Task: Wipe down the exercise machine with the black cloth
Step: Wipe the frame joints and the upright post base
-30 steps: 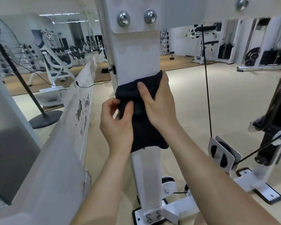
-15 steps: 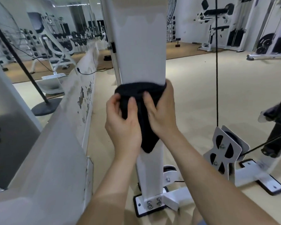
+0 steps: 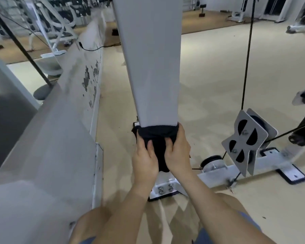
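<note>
The white upright post (image 3: pixel 151 67) of the exercise machine rises in the middle of the head view. A black cloth (image 3: pixel 158 136) is wrapped around the post low down, close to its bolted base plate (image 3: pixel 164 188). My left hand (image 3: pixel 144 157) grips the cloth's left side and my right hand (image 3: pixel 177 152) grips its right side, fingers curled round the post. The cloth's loose end hangs between my hands.
A white pulley bracket (image 3: pixel 248 140) with a black cable (image 3: pixel 246 59) stands on the machine's floor rail (image 3: pixel 264 161) to the right. A worn white beam (image 3: pixel 69 111) runs along the left. My knees (image 3: pixel 88 224) are bent at the bottom. Other gym machines stand far back.
Both hands have slid the cloth down the post from about mid height to near its base. The camera has dropped lower and tilted down with them.
</note>
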`<state>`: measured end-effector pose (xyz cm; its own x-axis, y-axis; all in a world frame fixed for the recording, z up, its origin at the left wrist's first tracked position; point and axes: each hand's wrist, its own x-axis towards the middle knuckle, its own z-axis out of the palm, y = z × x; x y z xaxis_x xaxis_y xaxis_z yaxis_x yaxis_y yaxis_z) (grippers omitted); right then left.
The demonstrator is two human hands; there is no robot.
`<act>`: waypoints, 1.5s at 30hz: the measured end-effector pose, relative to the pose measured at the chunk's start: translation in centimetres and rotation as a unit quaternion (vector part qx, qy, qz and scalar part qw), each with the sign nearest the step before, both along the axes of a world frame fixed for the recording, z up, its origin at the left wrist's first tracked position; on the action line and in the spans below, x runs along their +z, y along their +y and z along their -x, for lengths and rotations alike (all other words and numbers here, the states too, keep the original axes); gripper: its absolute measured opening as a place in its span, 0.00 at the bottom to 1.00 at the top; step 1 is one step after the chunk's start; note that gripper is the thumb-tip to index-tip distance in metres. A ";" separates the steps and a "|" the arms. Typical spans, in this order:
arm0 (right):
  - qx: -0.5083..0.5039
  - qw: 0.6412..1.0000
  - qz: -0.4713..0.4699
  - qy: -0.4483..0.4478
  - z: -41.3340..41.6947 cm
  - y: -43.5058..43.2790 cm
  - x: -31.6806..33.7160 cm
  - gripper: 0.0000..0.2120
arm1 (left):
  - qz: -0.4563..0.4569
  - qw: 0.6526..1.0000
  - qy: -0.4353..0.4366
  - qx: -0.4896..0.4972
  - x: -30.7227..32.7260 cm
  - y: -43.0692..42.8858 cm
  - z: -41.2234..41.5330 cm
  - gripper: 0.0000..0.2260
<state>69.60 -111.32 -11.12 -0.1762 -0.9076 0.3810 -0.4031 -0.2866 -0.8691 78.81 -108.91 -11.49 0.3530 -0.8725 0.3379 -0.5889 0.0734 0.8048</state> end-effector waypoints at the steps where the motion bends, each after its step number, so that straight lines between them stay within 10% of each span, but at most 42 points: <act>1: -0.017 0.998 -0.038 0.039 0.3 0.5 -0.5 0.23 | -0.018 1.000 -0.023 0.010 0.3 0.3 -0.5 0.16; 4: -0.035 0.981 -0.154 0.115 1.8 0.8 0.5 0.23 | -0.070 0.995 -0.069 0.007 2.7 0.9 -2.2 0.08; 10: 0.100 0.952 -0.231 -0.172 2.8 -0.5 5.1 0.06 | -0.157 0.986 -0.060 -0.007 7.4 0.6 -3.6 0.12; 17: 0.152 0.973 -0.168 -0.036 4.1 -1.9 3.5 0.19 | -0.250 0.960 0.057 -0.110 7.5 -2.3 -5.6 0.08; 31: 0.088 0.979 -0.064 -0.175 4.3 -2.2 -11.2 0.21 | -0.056 0.991 0.000 -0.124 -7.6 -2.7 -6.2 0.14; 45: -0.051 0.981 0.124 0.138 1.4 0.0 -26.6 0.11 | -0.152 0.986 0.012 -0.069 -19.6 -1.6 -4.9 0.04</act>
<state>68.24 -111.32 -37.73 -0.1206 -0.7640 0.6339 -0.6506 -0.4214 -0.6318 83.72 -110.48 -31.04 0.2284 -0.9725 0.0467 -0.5710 -0.0950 0.8155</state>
